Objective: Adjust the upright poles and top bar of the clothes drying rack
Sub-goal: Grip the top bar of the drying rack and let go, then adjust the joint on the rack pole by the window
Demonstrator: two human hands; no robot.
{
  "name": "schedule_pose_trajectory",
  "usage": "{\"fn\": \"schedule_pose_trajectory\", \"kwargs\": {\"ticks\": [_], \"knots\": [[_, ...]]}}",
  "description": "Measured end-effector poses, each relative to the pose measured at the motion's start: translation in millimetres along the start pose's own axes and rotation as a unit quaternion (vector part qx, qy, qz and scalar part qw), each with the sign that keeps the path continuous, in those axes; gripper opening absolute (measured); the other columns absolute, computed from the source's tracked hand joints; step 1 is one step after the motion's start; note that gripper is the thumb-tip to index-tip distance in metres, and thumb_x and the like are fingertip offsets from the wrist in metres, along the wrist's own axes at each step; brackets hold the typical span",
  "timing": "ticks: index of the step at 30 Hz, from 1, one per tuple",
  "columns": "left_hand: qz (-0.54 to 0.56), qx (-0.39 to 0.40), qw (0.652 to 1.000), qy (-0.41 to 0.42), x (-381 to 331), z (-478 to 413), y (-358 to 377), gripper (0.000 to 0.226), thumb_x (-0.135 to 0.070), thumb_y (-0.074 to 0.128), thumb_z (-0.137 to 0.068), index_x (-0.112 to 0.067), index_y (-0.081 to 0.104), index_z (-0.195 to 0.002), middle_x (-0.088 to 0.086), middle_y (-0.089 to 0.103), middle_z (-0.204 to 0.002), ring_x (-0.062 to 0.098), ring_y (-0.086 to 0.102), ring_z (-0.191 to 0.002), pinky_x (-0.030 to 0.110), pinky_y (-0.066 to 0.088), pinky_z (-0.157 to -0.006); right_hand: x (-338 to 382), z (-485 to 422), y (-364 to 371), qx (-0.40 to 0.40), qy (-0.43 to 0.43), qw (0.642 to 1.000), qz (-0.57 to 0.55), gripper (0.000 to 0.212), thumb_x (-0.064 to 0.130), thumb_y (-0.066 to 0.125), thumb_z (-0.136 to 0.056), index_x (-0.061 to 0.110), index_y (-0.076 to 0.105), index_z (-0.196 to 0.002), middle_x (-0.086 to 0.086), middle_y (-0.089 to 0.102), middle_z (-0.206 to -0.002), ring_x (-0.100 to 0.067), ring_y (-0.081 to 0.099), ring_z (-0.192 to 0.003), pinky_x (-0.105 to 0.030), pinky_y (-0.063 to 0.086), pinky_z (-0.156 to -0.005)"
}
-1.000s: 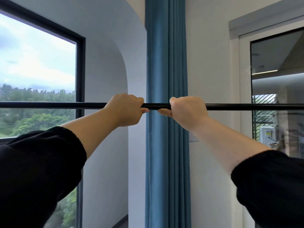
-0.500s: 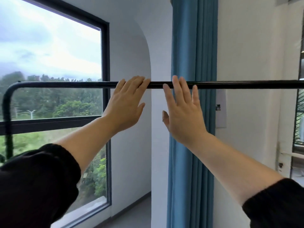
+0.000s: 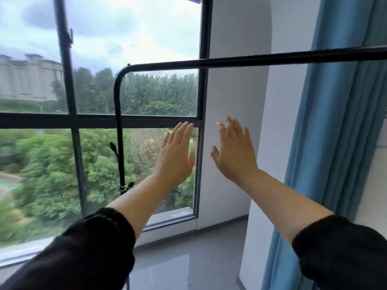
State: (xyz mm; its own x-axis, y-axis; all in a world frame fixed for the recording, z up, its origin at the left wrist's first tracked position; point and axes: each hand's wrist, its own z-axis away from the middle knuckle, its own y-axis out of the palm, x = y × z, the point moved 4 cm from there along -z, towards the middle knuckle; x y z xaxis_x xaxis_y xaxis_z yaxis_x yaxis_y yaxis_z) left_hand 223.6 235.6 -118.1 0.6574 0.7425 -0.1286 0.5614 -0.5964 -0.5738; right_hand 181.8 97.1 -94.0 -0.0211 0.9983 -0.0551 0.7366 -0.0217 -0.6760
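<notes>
The rack's black top bar (image 3: pixel 251 60) runs across the upper part of the view, rising slightly to the right. At its left end it curves down into the left upright pole (image 3: pixel 119 126), which carries a small clamp lever (image 3: pixel 124 187) lower down. My left hand (image 3: pixel 175 156) and my right hand (image 3: pixel 234 152) are both well below the bar, palms forward, fingers spread, touching nothing. Black sleeves cover both forearms near the bottom. The right upright pole is out of view.
A large dark-framed window (image 3: pixel 202 101) fills the left side, with trees and a building outside. A white wall column (image 3: pixel 238 122) stands behind my hands. A blue curtain (image 3: pixel 339 143) hangs at the right. Grey glossy floor (image 3: pixel 188 248) lies below.
Both hands let go of the top bar, opened flat and dropped well below it. The view swung left and down, bringing the bar's left bend and upright pole into sight.
</notes>
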Motion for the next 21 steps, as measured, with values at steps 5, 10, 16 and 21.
{"fn": "schedule_pose_trajectory", "kwargs": {"ticks": [5,10,16,21], "knots": [[0.026,0.04,0.994,-0.102,86.5,56.4,0.2,0.069,-0.015,0.051,-0.09,-0.013,0.015,-0.149,0.005,0.019,-0.157,0.021,0.015,-0.145,0.038,0.014,-0.121,80.9,-16.2,65.3,0.069,0.006,0.992,-0.109,0.058,0.032,0.046,-0.093,0.01,0.027,-0.143,-0.013,0.021,-0.156,-0.029,0.016,-0.145,-0.046,0.013,-0.119],[0.027,0.064,0.978,-0.198,189.0,99.6,-3.3,0.07,-0.01,0.054,-0.088,-0.014,0.017,-0.148,0.005,0.022,-0.155,0.021,0.018,-0.144,0.035,0.017,-0.119,153.4,-22.8,126.5,0.15,0.027,0.95,-0.273,0.058,0.03,0.047,-0.094,0.008,0.026,-0.144,-0.012,0.03,-0.151,-0.028,0.026,-0.14,-0.042,0.023,-0.116],[0.252,0.089,0.849,-0.457,277.4,125.5,31.6,0.06,-0.013,0.052,-0.092,-0.013,0.026,-0.146,0.008,0.035,-0.149,0.014,0.051,-0.114,0.031,0.043,-0.09,201.6,-45.3,185.2,0.261,0.051,0.865,-0.426,0.054,0.025,0.046,-0.097,0.008,0.028,-0.145,-0.012,0.033,-0.152,-0.026,0.031,-0.139,-0.041,0.028,-0.113],[0.277,0.147,0.824,-0.472,316.9,134.4,72.7,0.058,-0.019,0.058,-0.089,-0.014,0.036,-0.142,0.006,0.043,-0.144,0.021,0.044,-0.129,0.036,0.038,-0.102,217.0,-66.2,234.5,0.317,0.05,0.831,-0.454,0.051,0.02,0.049,-0.096,0.005,0.033,-0.142,-0.012,0.044,-0.143,-0.026,0.043,-0.131,-0.034,0.038,-0.105]]}}
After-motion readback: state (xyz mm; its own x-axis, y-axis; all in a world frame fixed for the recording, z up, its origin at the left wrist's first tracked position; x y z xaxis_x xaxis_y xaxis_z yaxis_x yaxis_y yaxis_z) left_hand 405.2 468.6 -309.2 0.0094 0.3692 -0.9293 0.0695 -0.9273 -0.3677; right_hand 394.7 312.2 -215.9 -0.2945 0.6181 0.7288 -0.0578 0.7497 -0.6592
